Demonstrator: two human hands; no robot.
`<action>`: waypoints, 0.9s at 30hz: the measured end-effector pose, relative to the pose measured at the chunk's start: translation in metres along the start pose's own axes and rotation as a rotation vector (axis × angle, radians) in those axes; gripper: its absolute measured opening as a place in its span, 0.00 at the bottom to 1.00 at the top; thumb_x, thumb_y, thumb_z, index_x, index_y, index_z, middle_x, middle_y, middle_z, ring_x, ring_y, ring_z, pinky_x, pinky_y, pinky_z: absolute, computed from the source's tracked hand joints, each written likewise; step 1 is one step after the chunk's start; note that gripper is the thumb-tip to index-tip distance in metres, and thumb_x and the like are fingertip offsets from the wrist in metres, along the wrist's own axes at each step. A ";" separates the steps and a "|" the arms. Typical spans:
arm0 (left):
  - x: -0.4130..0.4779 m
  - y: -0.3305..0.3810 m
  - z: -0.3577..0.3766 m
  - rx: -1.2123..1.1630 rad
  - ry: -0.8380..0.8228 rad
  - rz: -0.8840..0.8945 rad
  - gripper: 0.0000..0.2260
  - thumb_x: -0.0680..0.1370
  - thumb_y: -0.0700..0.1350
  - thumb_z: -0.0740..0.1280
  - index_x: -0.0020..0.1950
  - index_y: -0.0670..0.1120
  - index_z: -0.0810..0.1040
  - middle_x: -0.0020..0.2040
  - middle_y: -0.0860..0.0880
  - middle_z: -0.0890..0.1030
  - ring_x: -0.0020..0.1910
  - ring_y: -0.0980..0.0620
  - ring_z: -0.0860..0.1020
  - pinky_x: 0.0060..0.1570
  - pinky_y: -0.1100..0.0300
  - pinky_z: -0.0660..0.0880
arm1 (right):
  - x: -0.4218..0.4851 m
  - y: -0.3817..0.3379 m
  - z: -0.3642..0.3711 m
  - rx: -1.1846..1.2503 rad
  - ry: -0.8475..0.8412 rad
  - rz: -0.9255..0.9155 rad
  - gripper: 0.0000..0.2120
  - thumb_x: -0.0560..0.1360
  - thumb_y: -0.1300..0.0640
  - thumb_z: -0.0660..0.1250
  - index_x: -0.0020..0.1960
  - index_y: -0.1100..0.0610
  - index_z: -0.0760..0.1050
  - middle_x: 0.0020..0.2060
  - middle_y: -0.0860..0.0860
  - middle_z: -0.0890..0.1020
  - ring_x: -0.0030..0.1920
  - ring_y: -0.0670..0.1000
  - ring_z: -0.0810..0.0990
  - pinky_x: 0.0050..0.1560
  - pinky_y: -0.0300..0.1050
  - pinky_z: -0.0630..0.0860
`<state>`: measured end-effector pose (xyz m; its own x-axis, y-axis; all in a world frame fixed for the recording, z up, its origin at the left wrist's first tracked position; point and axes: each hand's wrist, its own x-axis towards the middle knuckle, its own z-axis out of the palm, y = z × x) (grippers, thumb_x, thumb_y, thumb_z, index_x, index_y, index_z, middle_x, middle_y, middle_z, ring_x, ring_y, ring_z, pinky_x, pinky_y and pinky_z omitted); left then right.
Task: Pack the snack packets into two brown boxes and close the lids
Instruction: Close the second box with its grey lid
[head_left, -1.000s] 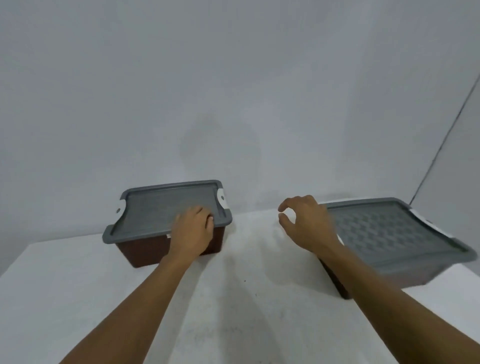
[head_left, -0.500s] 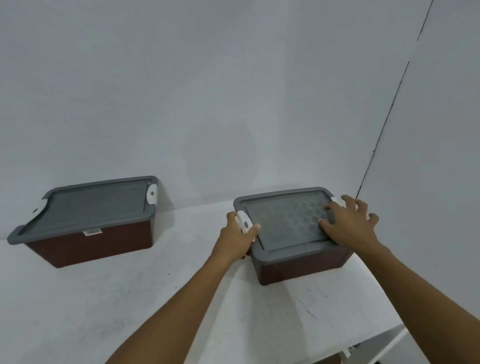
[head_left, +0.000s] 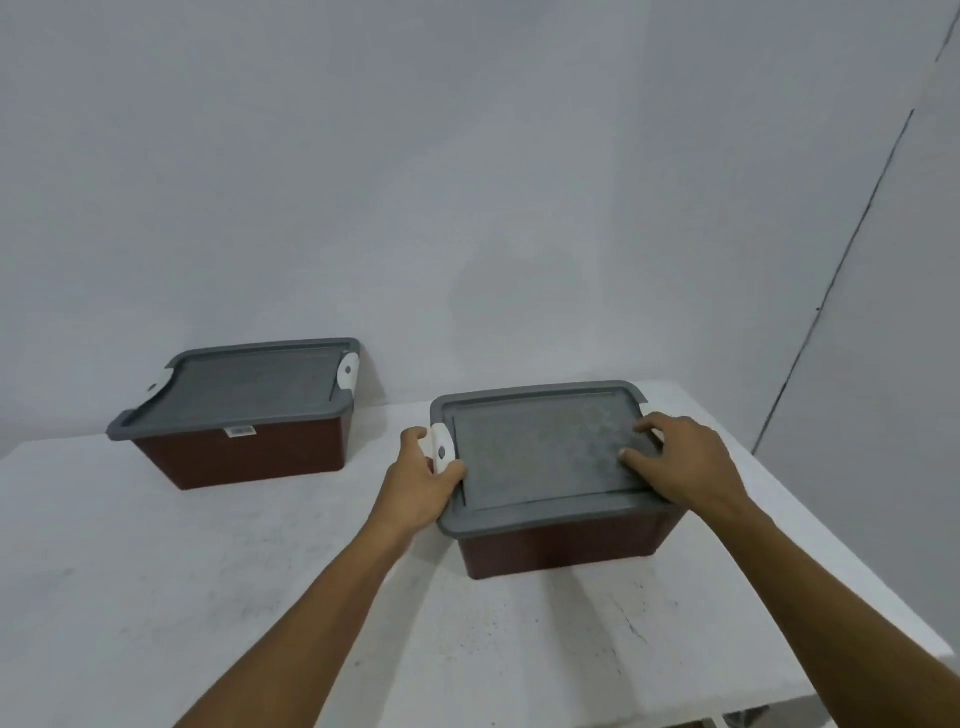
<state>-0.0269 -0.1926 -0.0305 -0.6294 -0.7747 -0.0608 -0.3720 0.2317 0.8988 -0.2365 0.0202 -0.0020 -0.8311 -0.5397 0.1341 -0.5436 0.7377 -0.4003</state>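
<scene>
Two brown boxes with grey lids stand on the white table. The left box sits near the wall, its lid down. The right box is closer to me, its lid down too. My left hand grips the white latch on the right box's left end, thumb on top. My right hand rests on the lid's right end, fingers spread over it. No snack packets are visible.
A grey wall rises right behind the boxes, with a corner seam at the right. The table's right edge runs just past the right box, and its front corner shows at the lower right.
My left hand left the left box and took hold of the right box's left latch. My right hand came down onto that lid's right end. My view swung right.
</scene>
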 end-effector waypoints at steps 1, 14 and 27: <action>0.002 -0.004 -0.010 0.017 0.021 -0.009 0.27 0.78 0.49 0.68 0.73 0.52 0.59 0.56 0.47 0.77 0.50 0.49 0.78 0.49 0.55 0.75 | 0.001 -0.006 0.000 0.015 -0.020 -0.024 0.24 0.73 0.40 0.69 0.65 0.48 0.73 0.59 0.53 0.78 0.52 0.52 0.75 0.54 0.47 0.73; -0.012 -0.041 -0.063 0.507 0.295 0.324 0.29 0.76 0.69 0.54 0.67 0.51 0.72 0.63 0.51 0.68 0.61 0.52 0.68 0.61 0.53 0.69 | -0.004 -0.066 0.069 0.212 0.231 -0.203 0.08 0.75 0.44 0.65 0.45 0.47 0.76 0.52 0.47 0.80 0.55 0.53 0.73 0.48 0.46 0.72; 0.076 -0.030 -0.087 0.952 0.480 0.405 0.23 0.80 0.57 0.49 0.52 0.48 0.81 0.57 0.49 0.80 0.60 0.48 0.74 0.68 0.39 0.59 | 0.062 -0.109 0.088 0.177 0.293 -0.206 0.07 0.76 0.50 0.62 0.43 0.53 0.73 0.51 0.49 0.80 0.53 0.52 0.72 0.47 0.47 0.71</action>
<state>-0.0043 -0.3094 -0.0240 -0.5710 -0.6391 0.5154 -0.6964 0.7095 0.1083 -0.2190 -0.1294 -0.0301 -0.7189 -0.5117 0.4705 -0.6951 0.5308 -0.4849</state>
